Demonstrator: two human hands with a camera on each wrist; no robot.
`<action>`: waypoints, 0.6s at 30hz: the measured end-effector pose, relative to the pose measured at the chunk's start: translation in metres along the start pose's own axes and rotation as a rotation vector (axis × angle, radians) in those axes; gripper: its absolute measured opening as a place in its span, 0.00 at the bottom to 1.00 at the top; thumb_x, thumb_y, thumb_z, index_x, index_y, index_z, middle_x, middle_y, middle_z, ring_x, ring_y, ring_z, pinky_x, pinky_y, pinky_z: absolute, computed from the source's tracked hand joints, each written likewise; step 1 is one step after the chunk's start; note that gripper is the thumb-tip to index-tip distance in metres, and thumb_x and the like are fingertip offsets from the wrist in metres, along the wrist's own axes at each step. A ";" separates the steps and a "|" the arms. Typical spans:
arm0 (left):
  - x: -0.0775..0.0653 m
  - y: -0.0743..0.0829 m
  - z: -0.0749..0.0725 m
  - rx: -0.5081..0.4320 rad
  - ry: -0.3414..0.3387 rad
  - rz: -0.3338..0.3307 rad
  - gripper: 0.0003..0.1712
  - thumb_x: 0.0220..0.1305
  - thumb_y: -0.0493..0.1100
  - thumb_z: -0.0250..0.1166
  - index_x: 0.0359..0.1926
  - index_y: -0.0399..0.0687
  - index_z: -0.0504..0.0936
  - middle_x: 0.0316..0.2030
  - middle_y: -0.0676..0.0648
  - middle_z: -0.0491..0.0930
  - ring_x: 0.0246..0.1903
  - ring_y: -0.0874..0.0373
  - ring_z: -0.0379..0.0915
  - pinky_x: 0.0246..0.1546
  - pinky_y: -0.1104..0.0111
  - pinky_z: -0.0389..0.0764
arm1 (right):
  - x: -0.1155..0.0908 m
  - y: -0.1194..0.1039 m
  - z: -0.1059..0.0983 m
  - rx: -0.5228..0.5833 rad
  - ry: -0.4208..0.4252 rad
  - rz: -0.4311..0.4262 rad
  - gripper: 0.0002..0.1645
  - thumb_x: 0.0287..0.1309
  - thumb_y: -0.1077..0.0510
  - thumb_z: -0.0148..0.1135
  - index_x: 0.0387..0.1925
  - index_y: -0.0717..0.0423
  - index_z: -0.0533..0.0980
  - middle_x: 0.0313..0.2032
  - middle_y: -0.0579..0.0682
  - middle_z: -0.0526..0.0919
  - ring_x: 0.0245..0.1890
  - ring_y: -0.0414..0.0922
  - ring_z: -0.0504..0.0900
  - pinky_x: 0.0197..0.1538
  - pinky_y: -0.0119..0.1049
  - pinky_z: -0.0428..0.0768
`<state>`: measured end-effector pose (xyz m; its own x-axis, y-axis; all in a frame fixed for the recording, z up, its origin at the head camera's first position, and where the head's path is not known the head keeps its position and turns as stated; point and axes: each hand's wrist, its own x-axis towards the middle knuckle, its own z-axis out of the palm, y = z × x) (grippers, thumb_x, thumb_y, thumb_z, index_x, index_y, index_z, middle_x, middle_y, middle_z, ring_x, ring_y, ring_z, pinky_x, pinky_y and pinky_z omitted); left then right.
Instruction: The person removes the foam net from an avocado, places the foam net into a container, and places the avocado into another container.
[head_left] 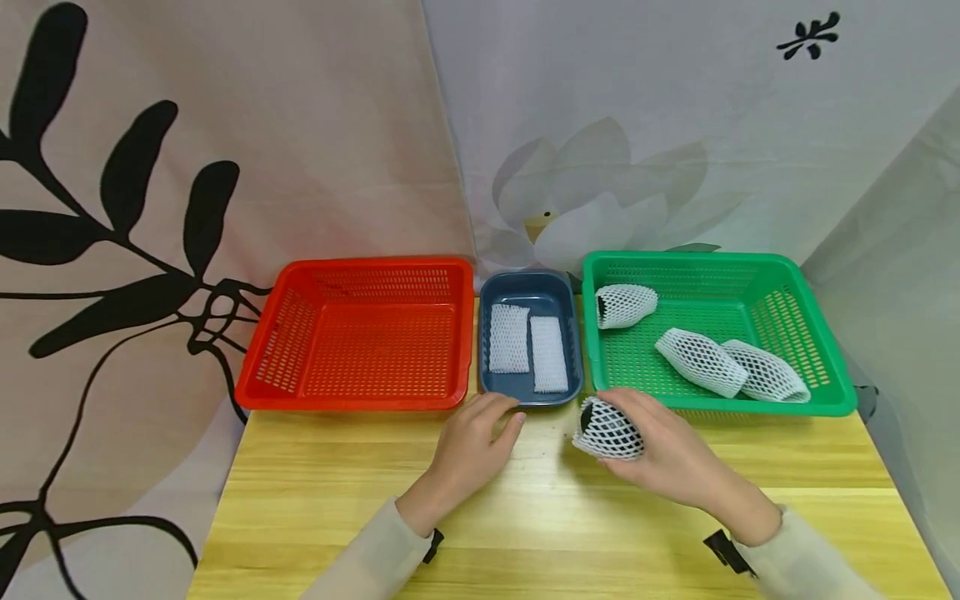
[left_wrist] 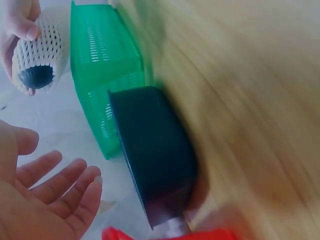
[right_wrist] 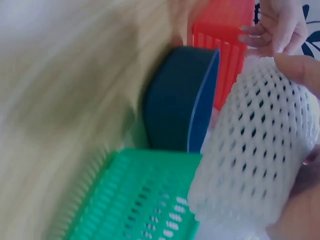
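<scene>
My right hand grips a dark, rounded item wrapped in a white foam net sleeve, held in front of the green basket. The dark end of the item shows through the sleeve's opening in the left wrist view; I cannot tell what kind of thing it is. My left hand is empty, fingers loosely bent, by the near edge of the blue tray. Two flat white foam net sleeves, a left one and a right one, lie in that tray.
To the right stands a green basket with three net-wrapped items, one at its left and two side by side nearer the front. A red basket with nothing in it stands left of the blue tray. A patterned cloth hangs behind the wooden table.
</scene>
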<state>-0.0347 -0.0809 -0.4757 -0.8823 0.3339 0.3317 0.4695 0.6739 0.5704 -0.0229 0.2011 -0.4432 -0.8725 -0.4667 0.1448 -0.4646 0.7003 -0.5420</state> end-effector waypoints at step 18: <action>-0.035 -0.021 -0.002 0.085 -0.048 0.055 0.15 0.63 0.49 0.61 0.46 0.47 0.83 0.43 0.52 0.81 0.45 0.59 0.75 0.48 0.64 0.76 | -0.002 -0.009 0.069 0.051 -0.104 -0.025 0.49 0.35 0.45 0.77 0.62 0.49 0.67 0.57 0.47 0.73 0.55 0.43 0.72 0.54 0.45 0.74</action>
<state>-0.0138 -0.1079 -0.4971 -0.8567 0.4020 0.3231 0.5147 0.7067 0.4855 -0.0064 0.1582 -0.4958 -0.8389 -0.5392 0.0740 -0.4756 0.6602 -0.5813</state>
